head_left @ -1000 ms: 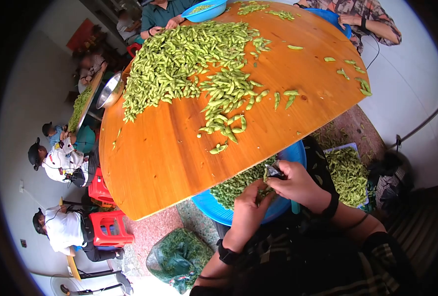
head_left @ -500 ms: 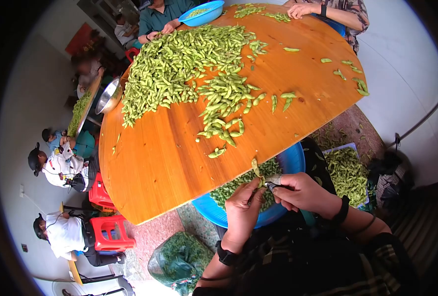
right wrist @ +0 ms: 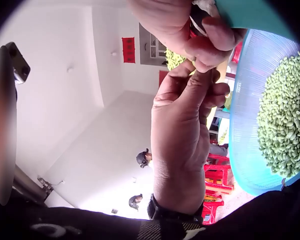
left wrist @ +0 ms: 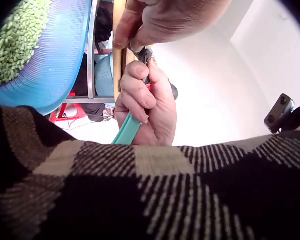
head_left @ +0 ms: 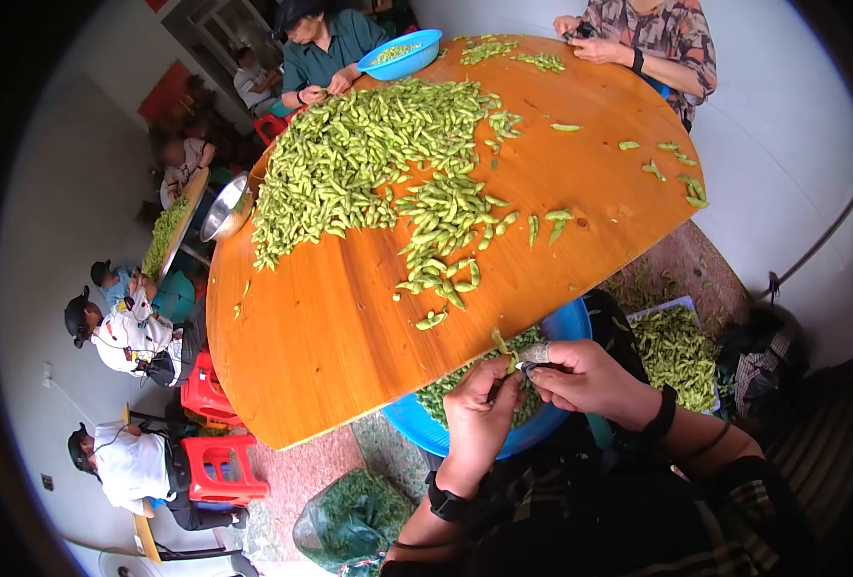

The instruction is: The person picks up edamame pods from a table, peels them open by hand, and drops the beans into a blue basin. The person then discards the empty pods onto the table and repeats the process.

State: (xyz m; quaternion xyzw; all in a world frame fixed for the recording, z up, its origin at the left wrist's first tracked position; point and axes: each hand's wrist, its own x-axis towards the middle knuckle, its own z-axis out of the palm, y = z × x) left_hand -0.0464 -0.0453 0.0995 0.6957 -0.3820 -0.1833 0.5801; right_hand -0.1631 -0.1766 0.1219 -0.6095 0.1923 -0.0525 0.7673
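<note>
My left hand (head_left: 480,406) pinches a green edamame pod (head_left: 500,339) between thumb and fingers, over the blue basin (head_left: 417,428) of shelled beans (right wrist: 285,115). Touching it from the other side is my right hand (head_left: 595,383), whose fingers curl round a teal-handled tool (left wrist: 127,131); its working end is mostly hidden by the fingers. A pale grey wrap (head_left: 545,353) covers one right fingertip. In the right wrist view, the left hand (right wrist: 182,130) meets the right hand's fingertips, and the pod is largely hidden there.
The wooden table (head_left: 321,327) carries a large heap of pods (head_left: 359,154) and several loose ones. A crate of pods (head_left: 677,351) stands on the floor at right, a green mesh bag (head_left: 354,524) at lower left. Two people sit across the table, near a blue bowl (head_left: 402,62).
A pod has come up into my left fingers, sticking up past the basin's edge. My hands now meet at it. The person in the patterned shirt has raised their hands from a blue container.
</note>
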